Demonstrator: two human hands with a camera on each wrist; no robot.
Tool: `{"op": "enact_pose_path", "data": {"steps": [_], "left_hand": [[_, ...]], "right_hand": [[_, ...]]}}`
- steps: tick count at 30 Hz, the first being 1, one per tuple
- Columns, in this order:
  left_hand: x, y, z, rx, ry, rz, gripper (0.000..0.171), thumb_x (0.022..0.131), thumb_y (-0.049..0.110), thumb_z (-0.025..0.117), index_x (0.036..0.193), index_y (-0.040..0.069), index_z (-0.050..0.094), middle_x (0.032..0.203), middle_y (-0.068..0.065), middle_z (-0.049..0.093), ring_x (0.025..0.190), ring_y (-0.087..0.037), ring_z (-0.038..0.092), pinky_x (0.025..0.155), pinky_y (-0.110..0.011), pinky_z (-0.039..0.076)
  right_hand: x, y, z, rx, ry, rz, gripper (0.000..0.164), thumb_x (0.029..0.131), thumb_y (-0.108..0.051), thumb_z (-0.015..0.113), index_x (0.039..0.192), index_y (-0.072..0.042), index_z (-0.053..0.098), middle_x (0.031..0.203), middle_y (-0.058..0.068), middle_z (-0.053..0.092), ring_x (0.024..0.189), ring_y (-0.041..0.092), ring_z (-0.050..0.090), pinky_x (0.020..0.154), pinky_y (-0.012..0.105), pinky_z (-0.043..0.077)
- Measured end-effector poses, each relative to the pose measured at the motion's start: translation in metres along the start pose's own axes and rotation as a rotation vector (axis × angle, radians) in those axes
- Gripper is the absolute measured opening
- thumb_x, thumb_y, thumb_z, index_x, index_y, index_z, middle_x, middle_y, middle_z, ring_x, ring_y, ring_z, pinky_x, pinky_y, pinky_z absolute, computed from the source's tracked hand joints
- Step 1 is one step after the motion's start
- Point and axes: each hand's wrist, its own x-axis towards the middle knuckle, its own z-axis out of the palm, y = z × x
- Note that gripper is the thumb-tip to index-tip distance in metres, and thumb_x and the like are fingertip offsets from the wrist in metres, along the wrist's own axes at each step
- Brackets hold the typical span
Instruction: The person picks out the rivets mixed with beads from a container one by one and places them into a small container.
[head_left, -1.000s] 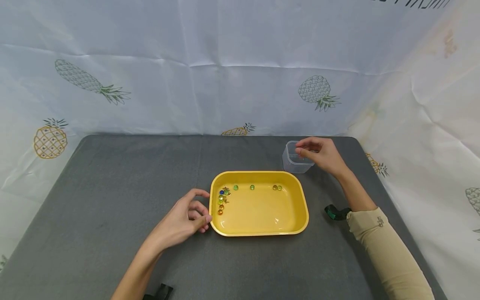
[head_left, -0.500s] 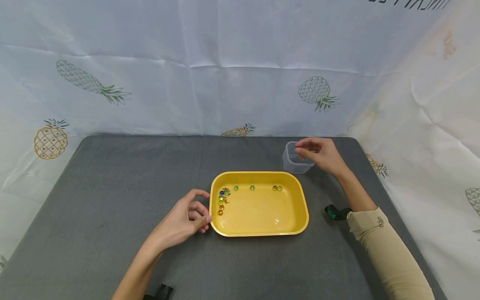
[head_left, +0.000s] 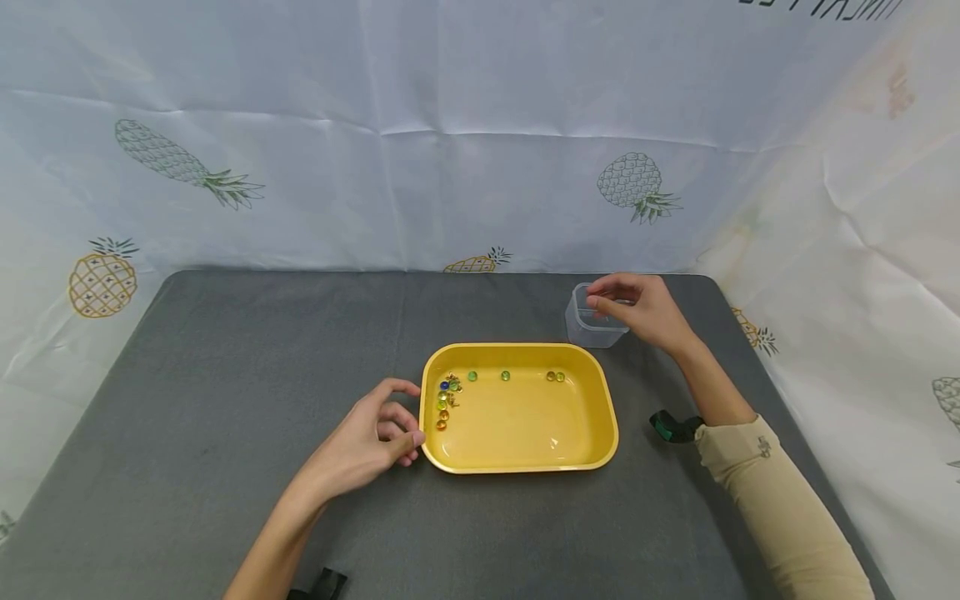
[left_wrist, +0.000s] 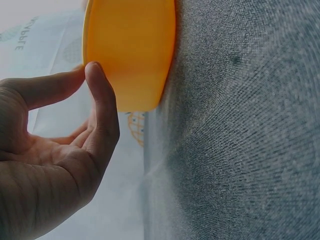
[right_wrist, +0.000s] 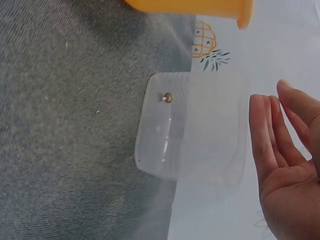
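Note:
A yellow tray [head_left: 517,429] lies on the dark cloth. Along its left side and back are glass beads [head_left: 441,404] in green, amber and blue, with small gold pieces [head_left: 452,400] among them. My left hand [head_left: 358,442] touches the tray's left rim with spread thumb and forefinger. Behind the tray's right end stands a clear plastic box [head_left: 591,336]. Over its opening hovers my right hand [head_left: 637,312], fingers relaxed and thumb close to them, with nothing visible between them. In the right wrist view, a small gold-brown piece [right_wrist: 167,97] shows inside the box near its bottom.
A grey cloth [head_left: 285,358] covers the table. White sheeting with printed pineapples [head_left: 480,92] hangs behind and to the right. A dark strap [head_left: 671,425] hangs by the right wrist, and another dark strap [head_left: 326,583] shows near the left forearm.
The right hand has shifted very slightly left over the clear box. The left hand, tray and beads stay as they were.

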Motion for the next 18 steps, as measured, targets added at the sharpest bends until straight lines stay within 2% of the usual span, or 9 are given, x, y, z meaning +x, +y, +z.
{"op": "enact_pose_path", "data": {"steps": [4,8,11,13,15,18], "left_hand": [[0.0,0.0,0.0,-0.002,-0.001,0.001,0.061,0.1,0.004,0.073,0.151,-0.003,0.041,0.099,-0.016,0.071,0.082,-0.028,0.074,0.072,-0.033,0.063],[0.0,0.0,0.0,-0.003,-0.002,-0.002,0.061,0.1,0.004,0.073,0.151,-0.003,0.041,0.1,-0.016,0.071,0.082,-0.028,0.074,0.072,-0.033,0.063],[0.0,0.001,0.0,-0.006,-0.002,-0.007,0.06,0.101,0.004,0.072,0.152,-0.002,0.041,0.1,-0.016,0.071,0.082,-0.028,0.074,0.072,-0.034,0.063],[0.0,0.001,0.0,-0.005,-0.002,-0.01,0.06,0.101,0.004,0.072,0.152,-0.002,0.041,0.1,-0.016,0.071,0.082,-0.028,0.074,0.073,-0.034,0.064],[0.0,0.001,0.0,-0.006,-0.001,-0.014,0.06,0.101,0.004,0.072,0.152,-0.002,0.041,0.1,-0.016,0.071,0.082,-0.028,0.074,0.073,-0.034,0.064],[0.0,0.002,0.0,-0.007,-0.001,-0.016,0.06,0.101,0.004,0.072,0.151,-0.002,0.041,0.1,-0.016,0.071,0.082,-0.028,0.074,0.073,-0.034,0.064]], "right_hand": [[0.0,-0.007,0.0,0.011,-0.005,-0.005,0.021,0.102,-0.007,0.075,0.122,-0.001,0.077,0.109,0.018,0.077,0.088,0.018,0.078,0.083,0.026,0.065],[-0.001,-0.016,0.001,0.02,-0.014,-0.035,0.021,0.102,-0.006,0.075,0.122,-0.001,0.077,0.112,0.018,0.076,0.09,0.009,0.077,0.084,0.021,0.063],[-0.001,-0.025,0.004,0.027,-0.03,-0.065,0.021,0.102,-0.005,0.074,0.122,0.0,0.076,0.112,0.012,0.077,0.093,0.001,0.074,0.086,0.016,0.061],[-0.002,-0.031,0.006,0.033,-0.038,-0.075,0.021,0.102,-0.005,0.074,0.122,0.0,0.076,0.112,0.009,0.077,0.096,0.001,0.073,0.087,0.016,0.061],[-0.002,-0.038,0.008,0.041,-0.051,-0.077,0.022,0.102,-0.004,0.074,0.123,0.002,0.075,0.113,0.009,0.077,0.098,0.0,0.072,0.087,0.017,0.061],[-0.002,-0.048,0.011,0.043,-0.069,-0.084,0.022,0.101,-0.003,0.074,0.122,0.004,0.075,0.114,0.016,0.077,0.099,0.001,0.072,0.087,0.018,0.061]]}}
